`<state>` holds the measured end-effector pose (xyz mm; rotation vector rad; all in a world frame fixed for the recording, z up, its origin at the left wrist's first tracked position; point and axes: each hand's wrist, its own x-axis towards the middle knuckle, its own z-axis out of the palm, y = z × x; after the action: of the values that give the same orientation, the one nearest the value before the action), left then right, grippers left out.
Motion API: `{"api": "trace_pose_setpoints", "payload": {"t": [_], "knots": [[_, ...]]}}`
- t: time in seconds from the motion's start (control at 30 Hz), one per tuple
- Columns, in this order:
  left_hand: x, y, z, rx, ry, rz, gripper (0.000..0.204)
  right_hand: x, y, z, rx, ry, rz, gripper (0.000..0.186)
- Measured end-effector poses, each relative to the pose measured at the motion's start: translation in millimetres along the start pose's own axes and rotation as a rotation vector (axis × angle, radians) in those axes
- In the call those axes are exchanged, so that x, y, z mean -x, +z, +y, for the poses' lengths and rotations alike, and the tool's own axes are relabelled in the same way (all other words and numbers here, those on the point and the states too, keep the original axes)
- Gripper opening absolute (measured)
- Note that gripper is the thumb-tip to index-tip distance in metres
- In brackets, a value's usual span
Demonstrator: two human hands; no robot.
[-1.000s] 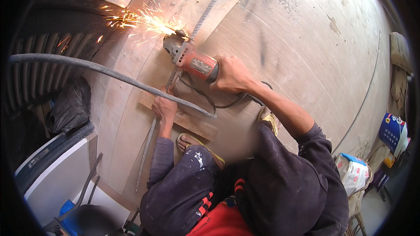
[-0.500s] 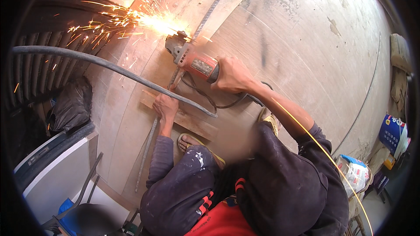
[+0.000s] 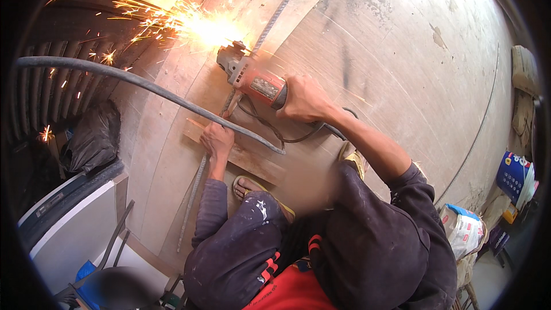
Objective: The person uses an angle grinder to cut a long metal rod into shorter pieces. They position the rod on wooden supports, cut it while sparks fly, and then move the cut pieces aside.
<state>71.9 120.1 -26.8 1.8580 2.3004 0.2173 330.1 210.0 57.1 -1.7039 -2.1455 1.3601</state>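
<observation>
Spraying brighter sparks (image 3: 204,26) than before, the angle grinder (image 3: 261,83) your right hand (image 3: 306,99) clasps likely bites harder; left hand (image 3: 217,139) grips rebar (image 3: 280,15).

- Grinder (image 3: 261,85): faded red body, grey head, black rear.
- Rebar (image 3: 283,7): grey, ribbed with close ridges.
- Sparks (image 3: 202,24): orange and yellow, near-white at the core.
- Plank (image 3: 255,162): light brown.
- Hose-like rod (image 3: 143,87): plain grey.
- Trousers (image 3: 373,218): dark purplish black, red stripes, white splashes on one knee.
- Shirt (image 3: 290,291): bright red, dark print.
- Sandals (image 3: 359,164): yellowish.
- Floor (image 3: 390,69): tan, streaked with pale lines, dark smudges.
- Bag (image 3: 94,140): black.
- Bucket (image 3: 514,175): blue and white.
</observation>
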Motion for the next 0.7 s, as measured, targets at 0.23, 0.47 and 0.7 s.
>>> {"api": "trace_pose_setpoints", "payload": {"t": [0.23, 0.47, 0.7], "knots": [[0, -1, -1, -0.030, -0.017, 0.006, 0.046, -4, 3, 2, 0.000, -0.010, -0.023, 0.049], [1, -1, -2, -0.011, 0.011, 0.038, 0.059, -4, 3, 2, -0.029, -0.033, -0.007, 0.048], [-1, 4, -3, -0.010, 0.021, 0.031, 0.060, -5, 5, 5, -0.041, -0.013, 0.013, 0.047]]}}
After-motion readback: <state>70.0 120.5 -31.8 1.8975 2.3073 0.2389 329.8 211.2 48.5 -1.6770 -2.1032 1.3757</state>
